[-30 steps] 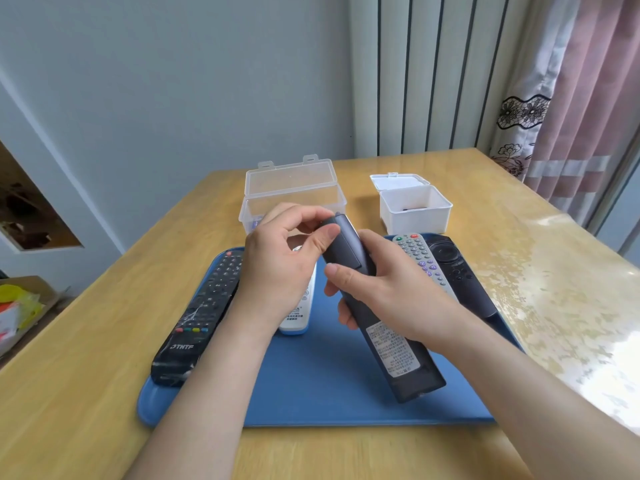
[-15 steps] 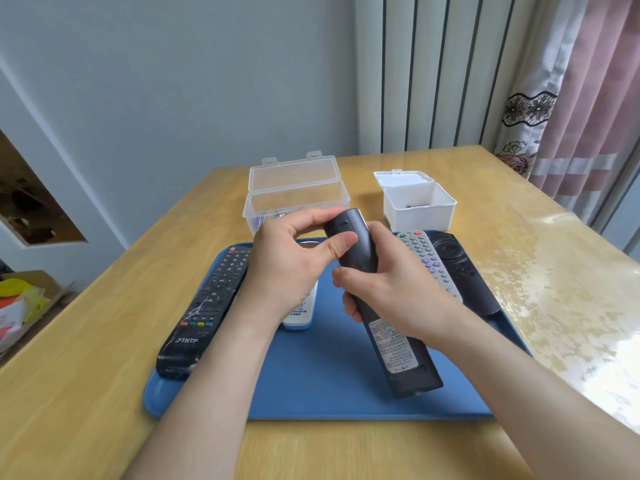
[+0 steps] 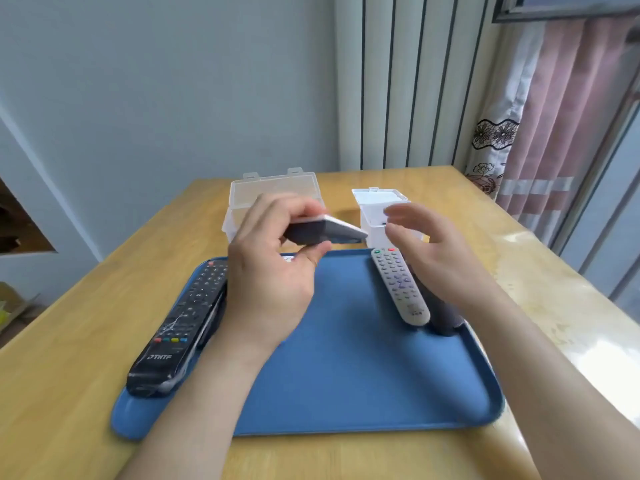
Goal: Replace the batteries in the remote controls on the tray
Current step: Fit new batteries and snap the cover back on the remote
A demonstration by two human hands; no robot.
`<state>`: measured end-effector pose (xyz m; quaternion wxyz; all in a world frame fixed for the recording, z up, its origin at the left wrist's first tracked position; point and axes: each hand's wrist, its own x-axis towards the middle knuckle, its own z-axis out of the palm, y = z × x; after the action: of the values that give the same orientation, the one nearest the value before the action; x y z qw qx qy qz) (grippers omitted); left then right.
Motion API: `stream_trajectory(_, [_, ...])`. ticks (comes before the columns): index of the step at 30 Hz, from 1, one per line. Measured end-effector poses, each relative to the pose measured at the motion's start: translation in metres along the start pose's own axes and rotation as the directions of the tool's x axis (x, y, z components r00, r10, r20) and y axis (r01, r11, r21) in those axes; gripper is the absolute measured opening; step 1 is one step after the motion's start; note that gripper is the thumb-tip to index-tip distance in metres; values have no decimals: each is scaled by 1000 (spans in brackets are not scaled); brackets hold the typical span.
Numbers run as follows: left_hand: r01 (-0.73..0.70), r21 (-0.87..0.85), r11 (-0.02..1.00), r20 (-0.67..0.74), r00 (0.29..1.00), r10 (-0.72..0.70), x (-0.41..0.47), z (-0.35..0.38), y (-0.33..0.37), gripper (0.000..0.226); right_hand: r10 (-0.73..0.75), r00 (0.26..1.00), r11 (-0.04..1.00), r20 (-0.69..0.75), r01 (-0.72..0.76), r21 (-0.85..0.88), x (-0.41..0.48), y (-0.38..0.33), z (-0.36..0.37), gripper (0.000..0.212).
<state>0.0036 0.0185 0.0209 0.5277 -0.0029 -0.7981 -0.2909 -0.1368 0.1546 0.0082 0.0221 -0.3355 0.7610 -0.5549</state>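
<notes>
My left hand (image 3: 273, 271) is shut on a dark remote (image 3: 322, 232), held flat above the far edge of the blue tray (image 3: 346, 358) with its end pointing right; it is blurred. My right hand (image 3: 426, 251) hovers just right of that end, fingers spread, holding nothing. On the tray lie a long black remote (image 3: 183, 323) at the left edge, a grey remote (image 3: 398, 285) at the right, and a dark remote (image 3: 446, 318) beside it, partly hidden by my right wrist. A sliver of a white remote (image 3: 287, 259) shows under my left thumb.
Behind the tray stand a clear lidded plastic box (image 3: 273, 188) and an open white box (image 3: 377, 199). The wooden table (image 3: 540, 278) ends at a wall at the back and a curtain to the right.
My right hand has let go of the dark remote and opened. My left hand has lifted the remote off the tray and turned it crosswise.
</notes>
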Motion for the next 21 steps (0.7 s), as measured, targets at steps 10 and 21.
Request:
stream_trajectory(10, [-256, 420, 871, 724, 673, -151, -34, 31, 2, 35, 192, 937, 740, 291, 57, -671, 5, 48, 7, 48])
stream_trajectory(21, [37, 345, 938, 761, 574, -302, -32, 26, -7, 63, 318, 867, 721, 384, 42, -692, 0, 43, -3, 52])
